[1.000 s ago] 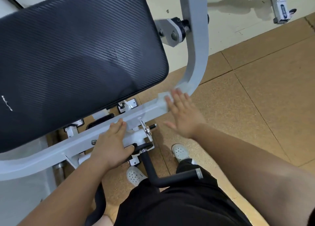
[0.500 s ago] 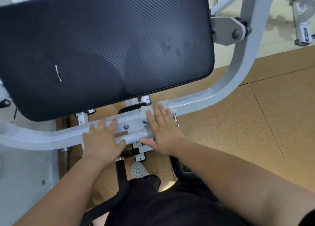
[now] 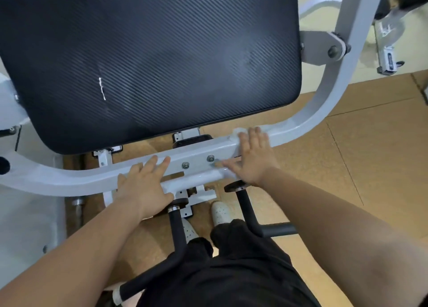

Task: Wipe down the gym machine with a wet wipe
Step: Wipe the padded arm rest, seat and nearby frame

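Above a tan floor, the left hand rests flat on the white frame bar; at centre right, the right hand, fingers straight, presses a wet wipe against it.

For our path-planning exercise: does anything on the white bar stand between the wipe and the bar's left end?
Yes. Going left from the wet wipe under the right hand, two bolt heads sit on the white bar, then the left hand rests flat on it.
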Available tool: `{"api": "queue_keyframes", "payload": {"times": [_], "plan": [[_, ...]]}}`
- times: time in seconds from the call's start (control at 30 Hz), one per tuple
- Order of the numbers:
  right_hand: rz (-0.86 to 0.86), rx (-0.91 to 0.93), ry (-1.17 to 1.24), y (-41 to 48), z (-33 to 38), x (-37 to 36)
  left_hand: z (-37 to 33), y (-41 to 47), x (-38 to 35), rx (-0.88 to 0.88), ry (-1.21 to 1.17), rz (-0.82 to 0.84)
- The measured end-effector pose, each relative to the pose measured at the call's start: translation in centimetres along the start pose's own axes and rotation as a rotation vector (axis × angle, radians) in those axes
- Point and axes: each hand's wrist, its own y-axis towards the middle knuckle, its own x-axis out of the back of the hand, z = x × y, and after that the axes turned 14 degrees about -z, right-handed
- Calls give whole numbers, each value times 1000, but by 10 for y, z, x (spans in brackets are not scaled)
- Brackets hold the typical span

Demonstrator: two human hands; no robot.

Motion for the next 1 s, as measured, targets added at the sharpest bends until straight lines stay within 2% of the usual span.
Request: {"api": "queue_keyframes", "payload": {"times": [0.13, 0.23, 0.33, 0.5, 0.6, 0.73, 0.9, 1.0], "plan": [[0, 349, 5, -5, 67, -17, -7, -1, 0, 49, 18, 45], [-10, 459, 59, -2, 62, -21, -19, 0, 1, 97, 8, 90], [-40, 426, 52, 7, 10, -15, -25, 0, -2, 128, -20, 94], [-134, 217, 42, 17, -114, -7, -27, 3, -10, 191, -179, 87], [-133, 182, -23, 16, -145, -5, -24, 2, -15, 212, -204, 57], [-106, 156, -22, 6, -89, -4, -21, 4, -18, 218, -200, 60], [-60, 417, 85, 8, 33, -28, -15, 4, -15, 199, -149, 75], [-72, 461, 45, 12, 66, -36, -16, 4, -12, 180, -139, 83]]}}
